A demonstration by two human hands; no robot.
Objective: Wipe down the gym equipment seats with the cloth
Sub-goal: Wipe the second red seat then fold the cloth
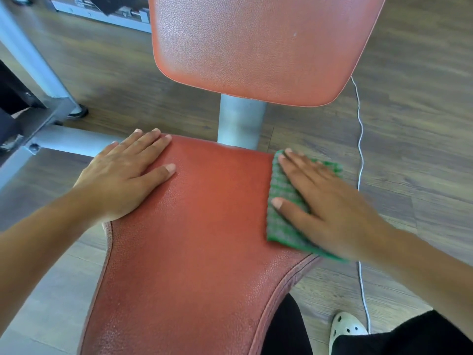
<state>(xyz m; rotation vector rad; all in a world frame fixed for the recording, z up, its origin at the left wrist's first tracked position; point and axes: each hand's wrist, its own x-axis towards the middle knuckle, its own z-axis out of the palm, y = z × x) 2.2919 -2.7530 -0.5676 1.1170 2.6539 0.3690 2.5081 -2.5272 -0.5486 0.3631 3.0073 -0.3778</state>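
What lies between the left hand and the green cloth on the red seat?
Only bare red textured seat pad separates the left hand from the green checked cloth under the right hand, as the head view shows.

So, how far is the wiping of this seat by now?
Done: nothing certain; the red seat pad shows no clear wiped area. In hand: the right hand presses the green cloth flat on the seat pad's right rear edge, while the left hand rests flat on its left rear corner. Left: probably most of the seat pad and the backrest pad above.
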